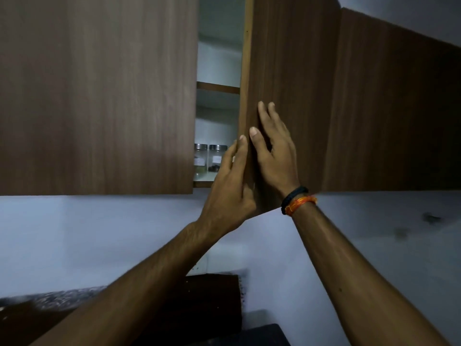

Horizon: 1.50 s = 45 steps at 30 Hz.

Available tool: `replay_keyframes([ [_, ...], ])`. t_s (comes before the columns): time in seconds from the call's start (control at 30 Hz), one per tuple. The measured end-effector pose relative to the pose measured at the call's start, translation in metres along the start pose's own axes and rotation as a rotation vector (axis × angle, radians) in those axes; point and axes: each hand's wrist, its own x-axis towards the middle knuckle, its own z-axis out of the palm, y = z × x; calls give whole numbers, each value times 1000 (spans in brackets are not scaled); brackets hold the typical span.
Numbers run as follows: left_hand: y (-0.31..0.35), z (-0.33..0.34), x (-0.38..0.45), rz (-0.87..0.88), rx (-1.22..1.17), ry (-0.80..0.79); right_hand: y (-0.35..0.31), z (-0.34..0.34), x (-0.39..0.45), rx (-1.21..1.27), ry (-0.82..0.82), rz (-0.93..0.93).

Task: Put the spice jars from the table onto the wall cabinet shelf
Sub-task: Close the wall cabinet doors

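1. Gripping the free edge of the part-open cabinet door [287, 71]: left hand [229, 181], fingers curled round it.
2. Right hand [273, 148] spread flat on the door's face.
3. Two spice jars [209, 158] stand at the bottom shelf [202, 183] front edge.
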Motion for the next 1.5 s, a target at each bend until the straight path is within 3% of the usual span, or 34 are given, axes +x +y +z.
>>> replay_keyframes([
  [0.2,-35,0,5,-35,227,-43,33,36,-7,-114,-74,-57],
  [0.4,-91,-3,10,33,670,-116,65,73,-13,-194,-143,-109],
  [0.63,-149,-16,13,9,1115,-347,97,115,-17,-308,-287,-92],
  [0.87,-186,-24,23,-58,1210,-427,112,143,-18,-417,-344,-78],
  [1.3,-199,-17,23,-11,1211,-366,118,156,-24,-475,-285,-95],
  [1.5,-192,-19,25,-52,1217,-422,108,143,-38,-369,-375,-24],
])
